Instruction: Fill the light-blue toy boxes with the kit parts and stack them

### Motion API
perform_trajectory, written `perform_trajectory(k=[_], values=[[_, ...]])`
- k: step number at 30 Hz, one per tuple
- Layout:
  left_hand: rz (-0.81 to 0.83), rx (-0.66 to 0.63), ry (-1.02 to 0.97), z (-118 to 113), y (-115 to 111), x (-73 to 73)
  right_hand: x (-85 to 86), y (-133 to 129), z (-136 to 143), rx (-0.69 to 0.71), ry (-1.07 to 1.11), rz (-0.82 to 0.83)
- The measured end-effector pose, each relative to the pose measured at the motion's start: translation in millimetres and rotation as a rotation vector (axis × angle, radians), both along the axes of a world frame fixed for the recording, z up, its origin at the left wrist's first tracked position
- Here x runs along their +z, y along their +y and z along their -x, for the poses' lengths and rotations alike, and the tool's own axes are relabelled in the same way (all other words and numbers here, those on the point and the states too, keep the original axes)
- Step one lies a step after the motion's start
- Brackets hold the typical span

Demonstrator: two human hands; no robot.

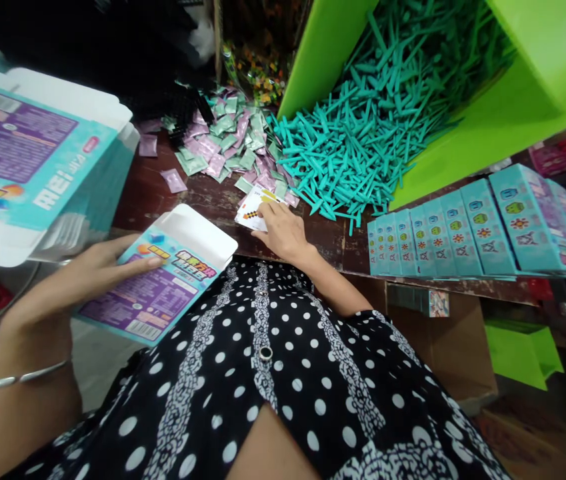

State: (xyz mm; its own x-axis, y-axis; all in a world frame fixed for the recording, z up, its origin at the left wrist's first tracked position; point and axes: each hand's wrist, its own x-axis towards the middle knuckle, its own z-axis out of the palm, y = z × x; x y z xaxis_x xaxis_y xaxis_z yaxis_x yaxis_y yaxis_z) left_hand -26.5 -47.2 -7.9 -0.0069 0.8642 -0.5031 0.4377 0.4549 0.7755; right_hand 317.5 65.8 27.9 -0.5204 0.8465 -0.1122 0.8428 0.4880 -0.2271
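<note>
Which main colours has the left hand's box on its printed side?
The box is purple and teal there; head view.

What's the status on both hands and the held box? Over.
Left hand holding teal-and-purple box, white flap out. Right hand on printed cards, grip unclear. Sachets piled just beyond cards; nothing seen blocking either hand.

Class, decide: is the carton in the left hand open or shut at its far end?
Open: the carton in the left hand has its white end flap sticking out, untucked. Its inside is hidden.
</note>
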Motion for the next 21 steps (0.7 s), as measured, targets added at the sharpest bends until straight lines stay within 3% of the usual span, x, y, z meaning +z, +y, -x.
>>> perform_trajectory(k=[5,13,15,19,21], values=[[0.095,-0.015,-0.017,-2,-1,3.2,2.3,7,-5,-0.028,0.029,0.034],[0.105,-0.024,-0.072,4,2,-11.6,13.2,26,-19,-0.063,0.11,0.153],[0.104,-0.021,-0.091,5,2,-13.2,15.2,32,-25,-0.106,0.169,0.105],[0.09,0.009,-0.108,6,4,-16.0,23.3,52,-33,-0.249,0.457,-0.153],[0.07,0.015,-0.126,6,5,-18.4,31.8,67,-30,-0.229,0.567,-0.229]])
